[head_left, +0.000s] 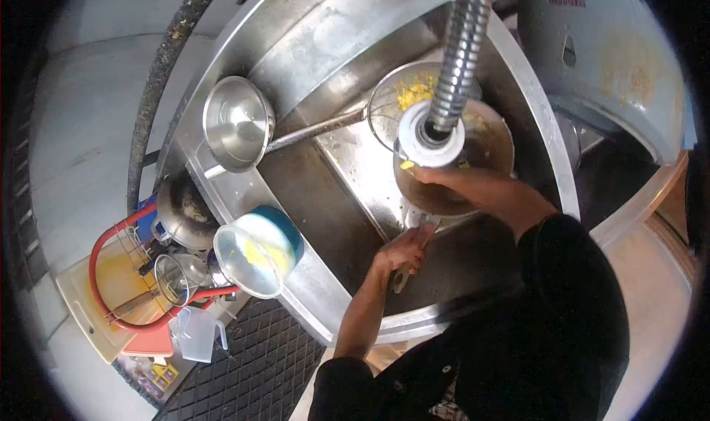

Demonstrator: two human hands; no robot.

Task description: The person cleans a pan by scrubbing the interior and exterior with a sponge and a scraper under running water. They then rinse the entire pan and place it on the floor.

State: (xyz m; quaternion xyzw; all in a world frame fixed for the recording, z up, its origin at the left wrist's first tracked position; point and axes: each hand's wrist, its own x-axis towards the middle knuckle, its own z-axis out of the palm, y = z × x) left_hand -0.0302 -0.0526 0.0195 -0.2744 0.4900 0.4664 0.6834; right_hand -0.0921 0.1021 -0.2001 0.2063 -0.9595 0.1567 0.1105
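A frying pan (484, 180) lies tilted in the steel sink, its inside brown and wet. My left hand (403, 251) is closed around the pan's handle (400, 280). Over the pan's near side, my right hand (433, 174) is bent with its fingers partly hidden beneath the white spray head (431, 141). A small yellow bit shows beside its fingertips; I cannot make out what it holds. The coiled metal hose (462, 47) hangs down to the spray head. Just behind the pan, a long-handled wire strainer (379, 110) has yellow food scraps (416, 92) in it.
On the sink's left ledge stand a steel bowl (235, 125) and a clear tub (240, 254) beside a blue-green container (285, 232). Further left are a wok (185, 210), a red hose (96, 262) and a clear plastic jug (198, 336). A large grey appliance (599, 58) stands at right.
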